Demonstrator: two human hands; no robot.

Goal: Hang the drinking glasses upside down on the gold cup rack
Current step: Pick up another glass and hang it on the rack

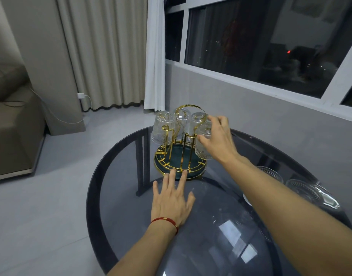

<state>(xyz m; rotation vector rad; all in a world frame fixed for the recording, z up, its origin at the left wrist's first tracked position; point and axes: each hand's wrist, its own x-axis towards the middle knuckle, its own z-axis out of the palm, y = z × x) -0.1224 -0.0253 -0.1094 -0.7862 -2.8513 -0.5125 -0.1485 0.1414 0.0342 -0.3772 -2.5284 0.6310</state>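
The gold cup rack (180,156) with its green round base stands at the far side of the dark glass table (201,226). Three ribbed clear glasses hang upside down on it: one at the left (162,126), one at the back (182,120) and one at the back right (196,124). My right hand (218,138) is wrapped around another upside-down glass (203,150) at the rack's right side, over a gold prong. My left hand (172,198) lies flat and spread on the table, fingertips touching the base's front rim.
Two more ribbed glasses (270,174) (302,189) stand at the table's right edge, behind my right forearm. A sofa (10,120) is at the left, curtains (111,52) and a window (260,40) behind. A charger cable runs along the floor.
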